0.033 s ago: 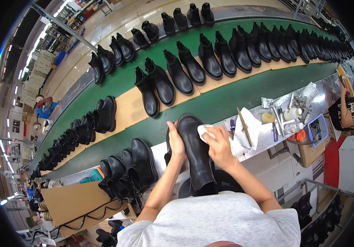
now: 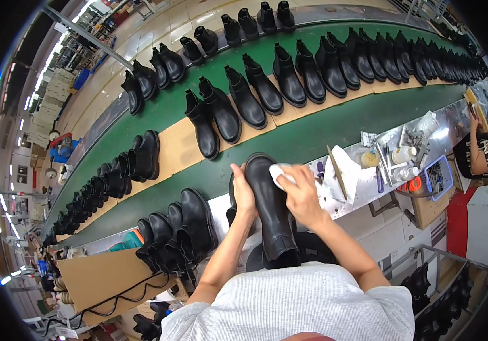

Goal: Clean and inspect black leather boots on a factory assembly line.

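A black leather ankle boot [image 2: 269, 199] is held in front of my chest, its toe pointing away and its shaft opening near my shirt. My left hand [image 2: 244, 193] grips it along the left side of the front part, with some fingers hidden by the boot. My right hand [image 2: 305, 196] is closed on a bunched white cloth [image 2: 279, 175], which lies against the right side of the boot near the toe. Another black boot [image 2: 232, 202] shows partly behind my left hand.
A green conveyor belt [image 2: 323, 133] curves across the front, carrying rows of black boots. More boots [image 2: 195, 221] stand at left beside a cardboard box [image 2: 99, 278]. Bottles [image 2: 404, 154], white paper and a blue basket [image 2: 438, 179] lie right. Another person [image 2: 482, 150] is at far right.
My right hand and the cloth have shifted slightly up and to the left along the boot. The boot has risen a little; my left hand keeps its hold.
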Demonstrator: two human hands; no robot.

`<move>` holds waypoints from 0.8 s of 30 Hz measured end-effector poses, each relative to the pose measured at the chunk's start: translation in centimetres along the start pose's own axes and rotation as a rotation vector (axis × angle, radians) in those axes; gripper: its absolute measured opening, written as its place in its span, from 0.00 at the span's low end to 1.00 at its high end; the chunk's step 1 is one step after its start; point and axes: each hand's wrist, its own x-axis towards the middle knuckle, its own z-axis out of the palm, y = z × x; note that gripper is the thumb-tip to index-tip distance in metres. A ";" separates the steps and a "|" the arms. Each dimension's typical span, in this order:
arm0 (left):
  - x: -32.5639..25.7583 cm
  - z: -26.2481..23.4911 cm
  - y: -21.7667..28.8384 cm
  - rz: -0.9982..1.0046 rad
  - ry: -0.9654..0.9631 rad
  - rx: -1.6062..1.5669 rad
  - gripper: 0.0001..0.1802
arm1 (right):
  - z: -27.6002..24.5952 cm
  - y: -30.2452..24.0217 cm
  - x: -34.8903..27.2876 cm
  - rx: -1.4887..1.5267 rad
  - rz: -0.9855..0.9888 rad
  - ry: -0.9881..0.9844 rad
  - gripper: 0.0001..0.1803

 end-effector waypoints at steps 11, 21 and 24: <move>0.0 0.2 0.3 -0.050 -0.071 0.049 0.48 | -0.7 0.3 1.7 -0.004 0.012 -0.011 0.20; 0.6 -0.3 -0.9 0.032 0.024 0.081 0.49 | -0.5 -0.1 1.6 -0.036 -0.092 -0.087 0.21; 0.1 0.1 -1.3 0.049 0.043 0.109 0.49 | -0.6 -0.6 3.6 -0.063 -0.088 -0.112 0.19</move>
